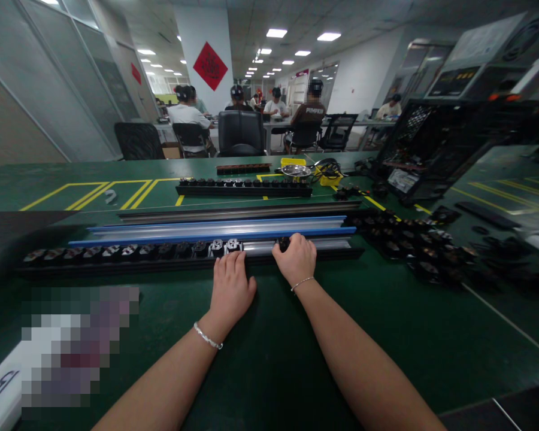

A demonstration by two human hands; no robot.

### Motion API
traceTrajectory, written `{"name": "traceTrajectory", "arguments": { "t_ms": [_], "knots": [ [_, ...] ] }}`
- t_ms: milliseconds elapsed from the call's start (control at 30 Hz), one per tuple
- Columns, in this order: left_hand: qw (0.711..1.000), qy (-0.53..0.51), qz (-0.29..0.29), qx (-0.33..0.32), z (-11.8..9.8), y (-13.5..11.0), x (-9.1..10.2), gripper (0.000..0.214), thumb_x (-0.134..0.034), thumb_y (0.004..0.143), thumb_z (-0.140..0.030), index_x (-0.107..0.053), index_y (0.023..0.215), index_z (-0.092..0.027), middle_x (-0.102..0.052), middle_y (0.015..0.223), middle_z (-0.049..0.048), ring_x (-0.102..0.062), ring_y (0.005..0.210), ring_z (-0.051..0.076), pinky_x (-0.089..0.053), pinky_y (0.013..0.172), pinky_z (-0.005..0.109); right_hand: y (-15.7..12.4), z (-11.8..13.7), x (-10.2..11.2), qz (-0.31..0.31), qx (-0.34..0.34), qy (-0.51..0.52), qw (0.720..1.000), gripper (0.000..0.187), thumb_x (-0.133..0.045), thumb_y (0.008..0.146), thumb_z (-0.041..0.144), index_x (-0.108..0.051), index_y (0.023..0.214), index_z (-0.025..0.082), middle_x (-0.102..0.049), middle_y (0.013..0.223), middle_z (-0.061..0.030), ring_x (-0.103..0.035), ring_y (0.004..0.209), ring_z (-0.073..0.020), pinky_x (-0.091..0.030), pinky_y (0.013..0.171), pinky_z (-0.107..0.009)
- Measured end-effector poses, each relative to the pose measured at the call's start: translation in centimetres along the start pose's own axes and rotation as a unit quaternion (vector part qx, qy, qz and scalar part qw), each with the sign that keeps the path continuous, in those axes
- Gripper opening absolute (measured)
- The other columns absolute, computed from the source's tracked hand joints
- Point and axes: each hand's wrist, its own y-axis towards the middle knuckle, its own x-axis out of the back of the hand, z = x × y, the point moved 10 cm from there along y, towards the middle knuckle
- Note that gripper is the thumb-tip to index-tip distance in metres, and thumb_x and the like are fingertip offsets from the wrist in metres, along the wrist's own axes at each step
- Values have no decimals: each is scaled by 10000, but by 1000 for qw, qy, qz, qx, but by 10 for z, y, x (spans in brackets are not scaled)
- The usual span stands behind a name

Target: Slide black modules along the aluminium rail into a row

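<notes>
A long black rail lies across the bench before me, its left part filled with a row of small black modules. Two modules at the end of that row show white tops. My left hand rests against the rail's front edge beside these two, fingers stretched out and thumb apart. To its right, my right hand pinches a small black module over the rail's bare silvery channel. The fingers cover most of this module.
Behind the rail lie blue-edged metal strips and another filled black rail. Many loose black parts are heaped at right, near an open computer case. A white object lies at lower left. Several people sit at desks beyond.
</notes>
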Motion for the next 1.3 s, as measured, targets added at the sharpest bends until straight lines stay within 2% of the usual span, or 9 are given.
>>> {"name": "traceTrajectory", "arguments": {
  "t_ms": [367, 633, 833, 1000, 1300],
  "knots": [
    [1000, -3, 8, 1, 0, 0, 0, 508, -520, 782, -232, -458, 1263, -84, -535, 1247, 178, -446, 1199, 321, -313, 1062, 524, 2, -10, 6, 1, -28, -8, 1000, 208, -505, 777, 363, -509, 852, 169, -638, 875, -128, -575, 887, -256, -335, 923, -398],
    [1000, -4, 6, 3, 0, 0, 0, 512, -523, 781, -225, -462, 1265, -69, -537, 1245, 183, -444, 1199, 325, -308, 1066, 527, 4, -17, 6, 2, -39, -20, 999, 222, -515, 771, 369, -509, 865, 167, -631, 871, -119, -579, 872, -262, -354, 873, -390],
    [1000, -5, 7, 4, -1, 1, 1, 504, -520, 778, -225, -462, 1261, -96, -537, 1243, 176, -453, 1195, 327, -319, 1052, 534, 4, -19, 4, 27, -20, -23, 999, 233, -504, 800, 395, -497, 877, 175, -620, 879, -99, -575, 875, -251, -366, 801, -361],
    [1000, -2, 9, 1, 0, 1, -1, 516, -521, 781, -235, -454, 1271, -89, -535, 1250, 188, -451, 1204, 333, -318, 1049, 550, 3, -18, 5, 24, 4, -26, 999, 227, -498, 814, 407, -491, 859, 185, -615, 862, -87, -569, 860, -242, -364, 787, -351],
    [1000, -2, 12, -1, 0, 0, -3, 518, -514, 791, -243, -451, 1275, -72, -527, 1262, 191, -437, 1215, 325, -306, 1067, 540, 6, -36, 10, -12, -26, -33, 999, 202, -496, 793, 372, -499, 850, 179, -623, 844, -97, -573, 862, -250, -346, 896, -380]
  ]
}}
